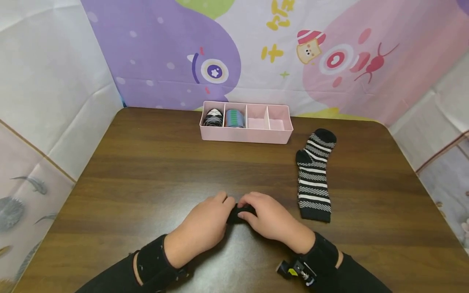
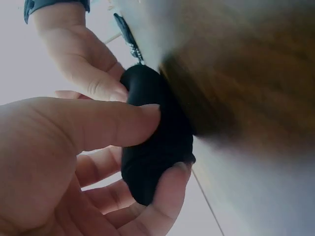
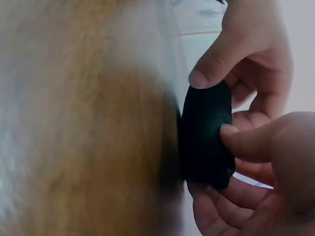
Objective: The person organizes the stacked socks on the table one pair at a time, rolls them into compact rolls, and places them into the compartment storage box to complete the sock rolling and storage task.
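Note:
Between both hands, at the near middle of the table, is a rolled-up black sock (image 1: 235,215). My left hand (image 1: 206,223) pinches one end of it; in the left wrist view the thumb lies along the roll and the fingertips curl under that end of the black sock (image 2: 172,135). The other end is gripped by my right hand (image 1: 270,215), thumb on one side and fingers on the other, around the black sock (image 3: 204,132). A black-and-white striped sock (image 1: 314,181) lies flat to the right of the right hand.
A pink divided box (image 1: 243,136) stands at the table's back edge. Its leftmost compartment holds a rolled black-and-white sock (image 1: 213,118), the second a rolled blue-and-green one (image 1: 234,118). The two right compartments show bare floors. A printed curtain (image 1: 264,81) hangs behind the table.

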Demonstrator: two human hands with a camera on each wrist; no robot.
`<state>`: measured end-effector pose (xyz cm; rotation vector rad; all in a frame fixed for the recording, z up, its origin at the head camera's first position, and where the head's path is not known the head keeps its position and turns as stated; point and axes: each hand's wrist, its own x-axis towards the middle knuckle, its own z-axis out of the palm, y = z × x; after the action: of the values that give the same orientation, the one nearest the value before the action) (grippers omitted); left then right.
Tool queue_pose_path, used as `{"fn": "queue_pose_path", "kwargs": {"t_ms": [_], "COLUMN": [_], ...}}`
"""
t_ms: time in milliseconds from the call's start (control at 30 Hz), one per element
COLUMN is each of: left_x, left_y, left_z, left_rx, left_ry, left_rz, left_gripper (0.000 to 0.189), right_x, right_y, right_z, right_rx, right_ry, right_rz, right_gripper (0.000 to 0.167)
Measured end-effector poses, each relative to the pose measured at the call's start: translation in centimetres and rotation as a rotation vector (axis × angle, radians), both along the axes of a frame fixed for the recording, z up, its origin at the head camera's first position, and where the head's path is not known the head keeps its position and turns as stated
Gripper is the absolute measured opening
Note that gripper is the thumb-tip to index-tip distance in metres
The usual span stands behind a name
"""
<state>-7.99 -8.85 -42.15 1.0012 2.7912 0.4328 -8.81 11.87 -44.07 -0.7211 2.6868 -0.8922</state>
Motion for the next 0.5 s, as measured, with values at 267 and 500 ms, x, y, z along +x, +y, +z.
{"fn": "queue_pose_path", "kwargs": {"t_ms": [267, 500], "left_x": [0.1, -0.2], "left_y": [-0.3, -0.3], "left_z": [-0.1, -0.2], "left_rx": [-0.050, -0.065], "left_ry": [0.097, 0.138], "left_rz": [-0.021, -0.027], "left_gripper": [0.017, 0.014], "right_x": [-0.1, 0.1], "right_y": [-0.1, 0.0], "right_z": [0.2, 1.1], "right_rx": [0.018, 0.094], "right_ry": [0.010, 0.251], "right_rz": [0.008, 0.185], "right_gripper": [0.016, 0.020]}}
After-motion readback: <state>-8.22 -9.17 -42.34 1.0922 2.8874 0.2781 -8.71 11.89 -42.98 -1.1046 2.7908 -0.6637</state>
